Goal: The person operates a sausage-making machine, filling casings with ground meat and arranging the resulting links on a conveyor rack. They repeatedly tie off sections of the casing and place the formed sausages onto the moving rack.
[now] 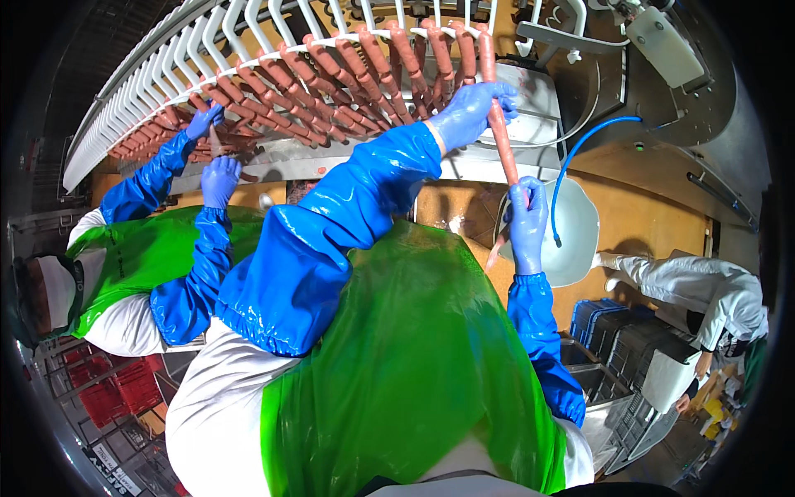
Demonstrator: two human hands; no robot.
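A string of pink sausages [503, 147] hangs from the rightmost white hooks of a curved rack. My left hand [469, 118], in a thin blue glove, is closed around its upper part, just under the hooks. Lower down and to the right, my right hand [528, 217], gloved the same way, grips the string's lower part with bent fingers. A short loose end [495, 252] dangles beside the right hand. Between my hands the string is stretched nearly straight. To the left, many looped sausages [331, 70] hang in a dense row from the hooks.
Under the row runs a metal ledge [306, 161]. A pale tub [571, 232] stands behind my right hand, with a blue hose [571, 157] over it. At left, a co-worker's gloved hands [220, 178] handle sausages. Another person [704, 290] bends near stacked crates [629, 340] at right.
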